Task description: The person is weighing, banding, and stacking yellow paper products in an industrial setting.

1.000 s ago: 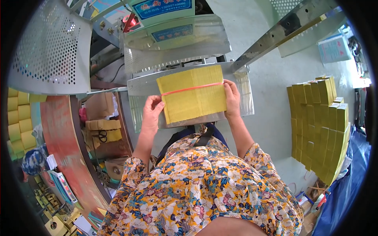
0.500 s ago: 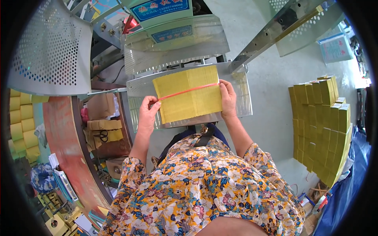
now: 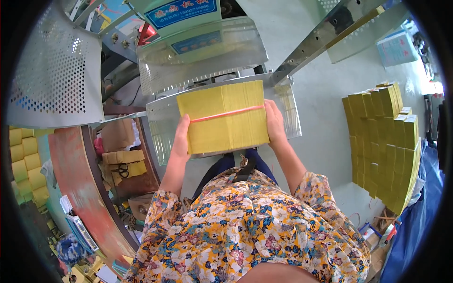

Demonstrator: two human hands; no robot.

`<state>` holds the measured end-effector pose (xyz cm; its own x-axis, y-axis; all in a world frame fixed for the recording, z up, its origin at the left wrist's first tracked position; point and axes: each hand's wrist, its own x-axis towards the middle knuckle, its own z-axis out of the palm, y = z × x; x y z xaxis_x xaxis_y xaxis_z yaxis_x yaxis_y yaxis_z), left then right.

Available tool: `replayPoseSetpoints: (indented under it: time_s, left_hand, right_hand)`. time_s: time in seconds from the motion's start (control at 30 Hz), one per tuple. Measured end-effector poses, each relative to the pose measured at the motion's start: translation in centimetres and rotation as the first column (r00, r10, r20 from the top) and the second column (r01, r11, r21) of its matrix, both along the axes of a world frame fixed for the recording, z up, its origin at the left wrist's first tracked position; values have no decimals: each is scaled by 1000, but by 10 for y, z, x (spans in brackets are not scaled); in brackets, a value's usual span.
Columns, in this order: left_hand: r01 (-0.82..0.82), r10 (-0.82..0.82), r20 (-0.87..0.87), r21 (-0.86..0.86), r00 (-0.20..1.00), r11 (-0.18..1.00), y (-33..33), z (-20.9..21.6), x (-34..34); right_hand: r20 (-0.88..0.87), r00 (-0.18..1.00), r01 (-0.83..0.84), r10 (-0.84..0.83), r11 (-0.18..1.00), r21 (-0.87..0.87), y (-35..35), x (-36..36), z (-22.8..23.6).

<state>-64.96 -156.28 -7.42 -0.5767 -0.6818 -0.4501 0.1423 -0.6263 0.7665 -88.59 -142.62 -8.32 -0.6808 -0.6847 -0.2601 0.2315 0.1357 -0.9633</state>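
A bundle of yellow paper (image 3: 226,134) lies level between my two hands, with a thin red band (image 3: 226,113) running across its middle. My left hand (image 3: 181,136) presses against its left edge, fingers mostly hidden at the side and beneath. Against the right edge rests my right hand (image 3: 275,123), thumb up near the band's end and the other fingers largely out of sight. Under the bundle is a shiny metal tray (image 3: 158,123) of the machine; whether the bundle touches it I cannot tell.
Beyond the tray stands the machine with a clear guard (image 3: 203,49). A perforated panel (image 3: 52,70) is at left, a metal beam (image 3: 325,40) at right. Scissors (image 3: 122,170) lie on a shelf beside a worn red tabletop (image 3: 78,174). Yellow bundles (image 3: 380,146) are stacked at right.
Both hands have gone from pinching the red band at the bundle's edges to lying flat along its sides. The bundle looks squarer and slightly turned, and the view has shifted a little.
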Motion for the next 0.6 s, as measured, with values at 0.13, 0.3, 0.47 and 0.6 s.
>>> replayPoseSetpoints:
  time_s: [0.13,0.3,0.47,0.6]
  left_hand:
    - [80,-69,82,-143,994,986,8,10,13]
    - [127,-117,54,-236,992,964,-6,-14,30]
    - [145,-98,193,-245,976,959,-28,-25,26]
    - [64,-14,-192,255,981,965,-14,-65,50]
  right_hand:
    - [212,977,32,-25,999,-32,24,12,21]
    - [346,937,-138,52,964,228,33,4,-11]
    - [264,964,-45,-13,976,213,34,6,17]
    - [23,997,-72,68,952,296,29,22,-43]
